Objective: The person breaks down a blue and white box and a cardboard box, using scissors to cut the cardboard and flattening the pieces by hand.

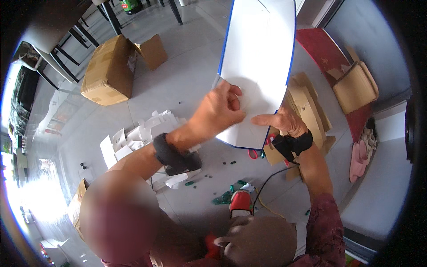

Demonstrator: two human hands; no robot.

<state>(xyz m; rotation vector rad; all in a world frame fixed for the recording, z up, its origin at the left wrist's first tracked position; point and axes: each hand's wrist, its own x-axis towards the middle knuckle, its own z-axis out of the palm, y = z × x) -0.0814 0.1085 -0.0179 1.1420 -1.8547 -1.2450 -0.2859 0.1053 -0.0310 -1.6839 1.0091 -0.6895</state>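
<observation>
Card (258, 44): my right hand (288, 122) grips its near right edge, likely to steady it; left hand (223, 104) curled at left, grip unclear.

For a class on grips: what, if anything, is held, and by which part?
The right hand holds a white panel by its lower right edge; for the left hand, unclear.

Markings: no legible text, number or sign found.
The green bottle (130, 6) at the upper edge carries a coloured label, cut off by the frame and too small to read; the taped brown carton (104, 73) shows a pale patch on its side, possibly a label, its content indistinct; the blue-edged white panel (258, 49) shows no readable lettering on its facing side.
</observation>
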